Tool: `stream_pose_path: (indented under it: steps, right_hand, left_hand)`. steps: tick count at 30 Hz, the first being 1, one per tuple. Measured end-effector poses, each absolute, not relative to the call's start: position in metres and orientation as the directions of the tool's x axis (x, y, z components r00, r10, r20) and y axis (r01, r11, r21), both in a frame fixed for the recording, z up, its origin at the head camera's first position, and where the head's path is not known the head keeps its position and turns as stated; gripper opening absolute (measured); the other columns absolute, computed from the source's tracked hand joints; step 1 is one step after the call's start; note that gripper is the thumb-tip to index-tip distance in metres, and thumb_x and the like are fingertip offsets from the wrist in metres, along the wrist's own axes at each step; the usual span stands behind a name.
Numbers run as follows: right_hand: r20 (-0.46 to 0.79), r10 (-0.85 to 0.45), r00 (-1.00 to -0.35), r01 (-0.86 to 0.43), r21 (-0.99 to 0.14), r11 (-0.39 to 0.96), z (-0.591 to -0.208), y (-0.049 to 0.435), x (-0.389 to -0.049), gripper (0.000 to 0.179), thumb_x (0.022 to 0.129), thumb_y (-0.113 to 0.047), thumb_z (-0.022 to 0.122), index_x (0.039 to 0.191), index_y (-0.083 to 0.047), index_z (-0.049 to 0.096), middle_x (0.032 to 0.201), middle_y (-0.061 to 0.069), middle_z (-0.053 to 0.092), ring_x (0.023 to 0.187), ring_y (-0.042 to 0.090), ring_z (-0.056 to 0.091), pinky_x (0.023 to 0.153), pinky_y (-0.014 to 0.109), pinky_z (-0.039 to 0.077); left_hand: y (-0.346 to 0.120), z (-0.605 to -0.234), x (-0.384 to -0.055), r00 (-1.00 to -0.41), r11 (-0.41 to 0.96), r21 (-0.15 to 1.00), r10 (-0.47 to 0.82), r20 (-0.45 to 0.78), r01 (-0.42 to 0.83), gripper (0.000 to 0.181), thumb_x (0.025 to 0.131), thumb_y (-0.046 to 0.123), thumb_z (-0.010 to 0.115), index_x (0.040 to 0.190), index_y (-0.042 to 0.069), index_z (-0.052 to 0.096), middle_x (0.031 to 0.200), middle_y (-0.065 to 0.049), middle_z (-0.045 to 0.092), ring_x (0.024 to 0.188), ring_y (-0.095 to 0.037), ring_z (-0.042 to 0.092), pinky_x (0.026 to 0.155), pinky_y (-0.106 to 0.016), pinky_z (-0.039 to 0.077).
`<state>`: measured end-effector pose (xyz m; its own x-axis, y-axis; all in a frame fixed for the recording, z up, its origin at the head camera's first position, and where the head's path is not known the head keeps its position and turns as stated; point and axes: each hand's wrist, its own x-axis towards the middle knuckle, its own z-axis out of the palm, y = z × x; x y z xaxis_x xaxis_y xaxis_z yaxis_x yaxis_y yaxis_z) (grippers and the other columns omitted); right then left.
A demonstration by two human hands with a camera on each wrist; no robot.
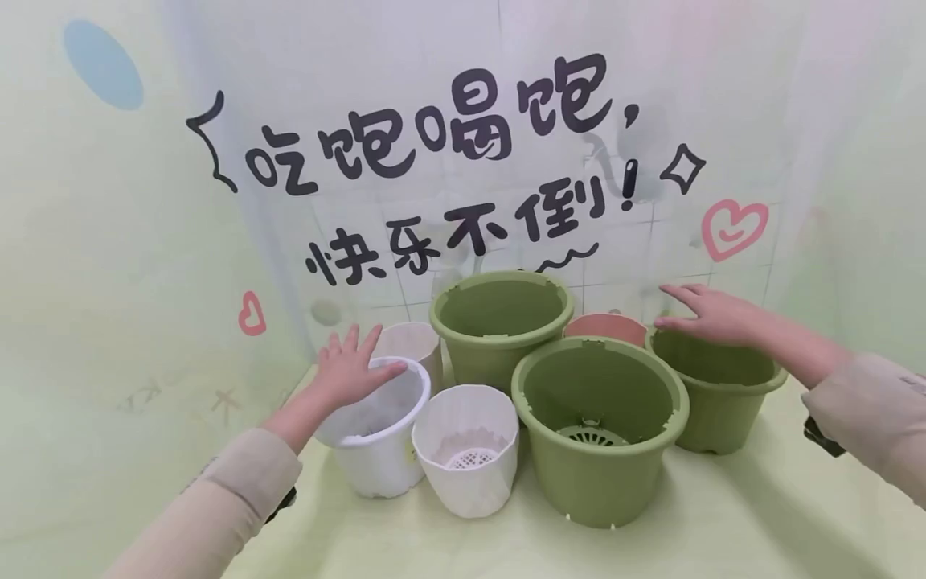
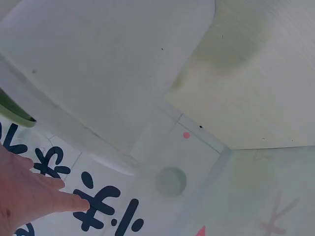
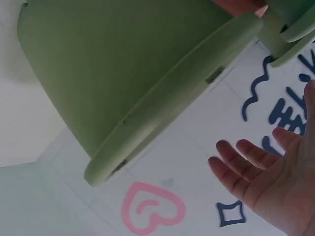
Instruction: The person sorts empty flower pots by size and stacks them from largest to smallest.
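My left hand (image 1: 346, 376) hovers with spread fingers over the white round pot (image 1: 379, 462) at the left of a group of plant pots. In the left wrist view the fingers (image 2: 54, 196) hold nothing. On the other side, my right hand (image 1: 712, 315) reaches palm down over the right green pot (image 1: 723, 410), its fingers extended and apart from the rim. Between the hands stand a small white faceted pot (image 1: 463, 490) with a grid bottom, a front green pot (image 1: 600, 482) with a slotted base, and a back green pot (image 1: 499, 354).
Behind these are a pale pot (image 1: 427, 346) and a partly hidden reddish pot (image 1: 608, 326). A translucent curtain (image 1: 434, 48) with black characters hangs at the back, with pale green walls (image 1: 94, 281) at the sides. Everything stands on a pale table (image 1: 434, 555).
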<state>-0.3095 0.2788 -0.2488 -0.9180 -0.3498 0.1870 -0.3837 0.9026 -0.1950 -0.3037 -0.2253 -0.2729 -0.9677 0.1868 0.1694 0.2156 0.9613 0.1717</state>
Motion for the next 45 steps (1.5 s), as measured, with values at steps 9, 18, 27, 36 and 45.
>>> stream_pose_path:
  steps: [9,18,27,36,45]
  right_hand:
    - [0.235,-0.391,-0.89,-0.444,-0.248,0.861,-0.255,0.259,-0.268,0.063,0.088,-0.04,0.057,0.132,0.002,0.042,0.094,0.005,0.067,0.087,0.023,0.062,0.076,0.045,0.049]
    - [0.02,-0.314,-0.949,-0.247,-0.665,0.705,-0.288,0.25,-0.241,0.069,0.089,-0.033,0.058,0.14,0.0,0.026,0.103,0.018,0.055,0.056,0.018,0.057,0.044,0.033,0.049]
    - [-0.163,-0.299,-0.94,0.025,-0.909,0.416,-0.304,0.242,-0.235,0.072,0.089,-0.013,0.048,0.142,-0.004,0.001,0.069,0.009,0.061,0.05,0.018,0.06,0.052,0.036,0.055]
    - [-0.168,-0.276,-0.946,0.034,-0.902,0.431,-0.304,0.239,-0.237,0.068,0.084,-0.006,0.045,0.138,0.002,0.005,0.08,0.015,0.059,0.054,0.023,0.063,0.052,0.041,0.055]
    - [-0.12,-0.264,-0.957,-0.014,-0.89,0.455,-0.282,0.253,-0.236,0.066,0.082,-0.003,0.046,0.136,0.006,0.009,0.096,0.021,0.055,0.063,0.028,0.065,0.055,0.045,0.055]
  left_hand:
    - [-0.179,-0.26,-0.301,-0.961,0.928,0.276,0.201,0.191,0.249,0.082,0.088,0.056,0.045,0.146,0.007,0.015,0.148,-0.026,0.017,0.131,-0.054,0.01,0.105,-0.064,0.011]
    - [-0.134,-0.247,-0.314,-0.968,0.911,0.338,0.191,0.161,0.236,0.089,0.084,0.058,0.05,0.146,0.006,0.013,0.148,-0.019,0.022,0.132,-0.049,0.016,0.108,-0.058,0.015]
    - [-0.117,-0.247,-0.324,-0.983,0.918,0.351,0.16,0.094,0.183,0.091,0.083,0.06,0.051,0.146,0.004,0.016,0.151,-0.015,0.017,0.134,-0.046,0.016,0.109,-0.055,0.014]
    - [-0.115,-0.251,-0.329,-0.998,0.886,0.458,0.065,0.024,0.069,0.099,0.078,0.061,0.058,0.144,-0.001,0.019,0.147,-0.023,0.016,0.131,-0.045,0.022,0.105,-0.054,0.027]
    - [-0.114,-0.25,-0.334,-0.996,0.859,0.505,0.081,0.027,0.084,0.097,0.077,0.055,0.063,0.139,-0.009,0.024,0.141,-0.027,0.029,0.126,-0.041,0.036,0.104,-0.046,0.033]
